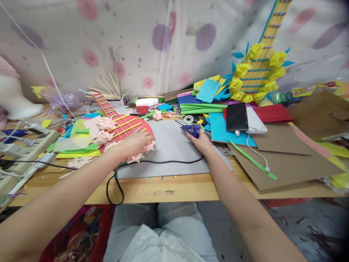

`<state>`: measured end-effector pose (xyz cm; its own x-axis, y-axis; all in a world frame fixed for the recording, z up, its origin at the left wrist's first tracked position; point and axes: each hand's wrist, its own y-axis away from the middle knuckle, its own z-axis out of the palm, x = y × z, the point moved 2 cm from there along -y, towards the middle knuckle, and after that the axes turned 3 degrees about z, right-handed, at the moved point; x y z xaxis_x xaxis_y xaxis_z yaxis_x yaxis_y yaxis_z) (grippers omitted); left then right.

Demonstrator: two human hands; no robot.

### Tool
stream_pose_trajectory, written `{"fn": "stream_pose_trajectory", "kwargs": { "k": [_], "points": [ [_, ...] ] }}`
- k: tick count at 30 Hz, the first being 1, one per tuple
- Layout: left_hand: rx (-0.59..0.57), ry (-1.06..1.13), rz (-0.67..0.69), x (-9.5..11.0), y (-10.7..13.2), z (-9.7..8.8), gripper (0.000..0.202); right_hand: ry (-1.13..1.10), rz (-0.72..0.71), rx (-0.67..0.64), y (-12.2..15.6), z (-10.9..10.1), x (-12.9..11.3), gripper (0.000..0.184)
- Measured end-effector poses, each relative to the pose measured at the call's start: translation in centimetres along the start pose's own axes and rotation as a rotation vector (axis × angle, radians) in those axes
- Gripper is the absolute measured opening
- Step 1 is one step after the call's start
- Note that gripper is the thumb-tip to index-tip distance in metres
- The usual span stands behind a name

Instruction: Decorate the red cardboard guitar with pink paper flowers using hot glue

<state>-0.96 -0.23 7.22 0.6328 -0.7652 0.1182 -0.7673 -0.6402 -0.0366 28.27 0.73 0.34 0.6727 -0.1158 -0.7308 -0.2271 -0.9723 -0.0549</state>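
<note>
My left hand (136, 142) lies on the lower edge of a red paper guitar (124, 125) with yellow strings, its fingers curled over a pink paper flower (141, 152) at the guitar's rim. More pink flowers (105, 123) sit on the guitar's left side. My right hand (201, 140) grips a blue glue gun (191, 129) that rests on the grey cutting mat (169, 153). The gun's black cord (152, 163) runs across the mat and loops over the table's front edge.
A black phone (236, 116) lies on a white pad over blue paper. Brown cardboard (286, 160) covers the right of the table. A yellow-flowered guitar (259, 72) leans at the back right. Coloured paper scraps, wooden sticks (109, 87) and a power strip (16, 156) crowd the left.
</note>
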Motion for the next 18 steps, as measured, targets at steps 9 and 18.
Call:
{"fn": "stream_pose_trajectory", "kwargs": {
  "k": [9, 18],
  "points": [
    [-0.060, -0.016, -0.051, 0.3, -0.3, -0.3, 0.041, 0.083, 0.065, 0.024, 0.3, -0.3, -0.4, 0.045],
    [-0.083, 0.053, -0.105, 0.4, -0.7, -2.7, 0.038, 0.051, 0.081, 0.026, 0.4, -0.3, -0.6, 0.043]
  ]
}}
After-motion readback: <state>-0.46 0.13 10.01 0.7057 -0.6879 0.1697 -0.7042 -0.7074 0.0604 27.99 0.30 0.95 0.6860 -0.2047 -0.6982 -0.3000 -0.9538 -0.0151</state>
